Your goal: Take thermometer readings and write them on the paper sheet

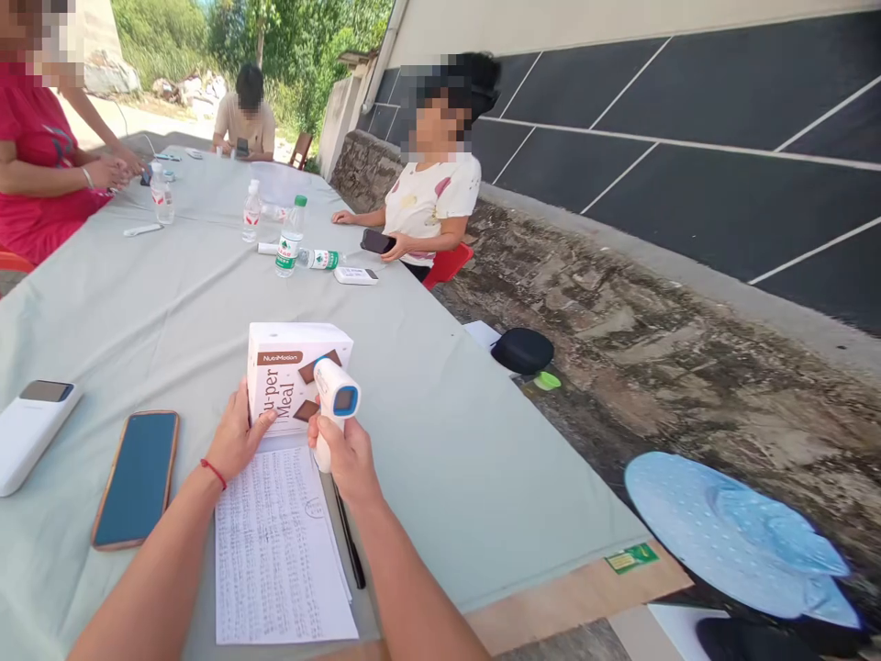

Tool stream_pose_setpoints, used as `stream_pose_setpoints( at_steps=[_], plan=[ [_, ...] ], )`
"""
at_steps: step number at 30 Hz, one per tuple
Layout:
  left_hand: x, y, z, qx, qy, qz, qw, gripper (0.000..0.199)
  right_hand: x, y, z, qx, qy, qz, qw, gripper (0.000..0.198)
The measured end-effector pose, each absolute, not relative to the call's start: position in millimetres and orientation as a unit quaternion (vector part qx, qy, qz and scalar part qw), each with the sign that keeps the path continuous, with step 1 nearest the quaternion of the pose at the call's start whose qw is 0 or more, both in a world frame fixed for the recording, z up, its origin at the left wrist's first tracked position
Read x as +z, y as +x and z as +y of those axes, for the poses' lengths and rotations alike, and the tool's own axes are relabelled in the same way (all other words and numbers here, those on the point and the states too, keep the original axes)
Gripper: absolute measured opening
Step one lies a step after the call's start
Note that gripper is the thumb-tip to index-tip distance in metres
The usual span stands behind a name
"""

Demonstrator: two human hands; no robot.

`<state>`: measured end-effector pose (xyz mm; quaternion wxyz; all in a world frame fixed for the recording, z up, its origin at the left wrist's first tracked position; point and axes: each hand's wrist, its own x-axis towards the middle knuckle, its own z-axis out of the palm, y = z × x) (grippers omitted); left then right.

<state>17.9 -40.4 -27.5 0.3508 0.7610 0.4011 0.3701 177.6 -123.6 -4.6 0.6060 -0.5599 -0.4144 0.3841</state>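
A white and brown NutriMotion box (284, 341) stands upright on the cloth-covered table (454, 441). My left hand (238, 431) grips its lower left side, the thumb on the front face and the other fingers partly hidden along the edge. My right hand (348, 454) is wrapped round the handle of a white infrared thermometer (337, 390), held in front of the box's right part. Its small blue-framed screen faces me. Below the box lies a handwritten sheet of paper (275, 551), and a black pen (349, 532) rests along its right edge.
A phone (136, 482) and a white power bank (34, 436) lie to the left. Several bottles (290, 239) stand or lie farther up the table. Three people (433, 202) are around it. A blue hat (730, 532) is past the right edge.
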Motion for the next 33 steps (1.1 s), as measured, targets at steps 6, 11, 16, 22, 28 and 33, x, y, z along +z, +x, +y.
stream_pose_setpoints(
  at_steps=[6, 11, 16, 22, 28, 33],
  plan=[
    [-27, 19, -38, 0.413, 0.728, 0.405, 0.369, 0.049, 14, 180, -132, 0.402, -0.559, -0.431, 0.584, 0.022],
    [-31, 18, -34, 0.451, 0.709, 0.441, 0.316, 0.058, 30, 187, -154, 0.387, -0.579, -0.41, 0.589, 0.024],
    [-31, 16, -32, 0.433, 0.702, 0.481, 0.296, 0.068, 32, 192, -179, 0.367, -0.602, -0.392, 0.591, 0.026],
    [-27, 16, -33, 0.424, 0.694, 0.504, 0.29, 0.064, 33, 194, -195, 0.357, -0.6, -0.385, 0.604, 0.024],
    [-24, 16, -33, 0.425, 0.692, 0.503, 0.295, 0.061, 36, 196, -199, 0.344, -0.607, -0.38, 0.607, 0.022],
    [-20, 15, -34, 0.42, 0.698, 0.499, 0.296, 0.061, 28, 205, -197, 0.338, -0.633, -0.369, 0.591, 0.025]
  ],
)
